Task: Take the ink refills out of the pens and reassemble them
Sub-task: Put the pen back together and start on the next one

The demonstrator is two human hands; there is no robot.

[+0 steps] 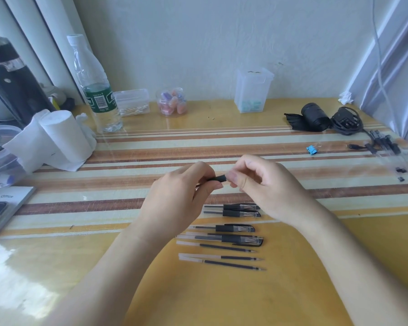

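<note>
Above the middle of the table, my left hand (181,191) grips a pen (218,178) by its black rubber grip. My right hand (262,184) pinches the pen's tip end; the tip itself is hidden by my fingers. Below my hands, several capped black gel pens (236,228) lie side by side on the table. In front of them lie three loose ink refills (224,257), tips pointing right. At the far right edge, several emptied clear pen barrels and small black parts (386,147) lie spread out.
A water bottle (94,90), tissue rolls (54,140) and a dark jar (10,83) stand at the left. Plastic boxes (252,90) and a small tub (172,102) line the wall. A blue binder clip (312,149), a black roll (313,117) and cable (346,122) lie at right.
</note>
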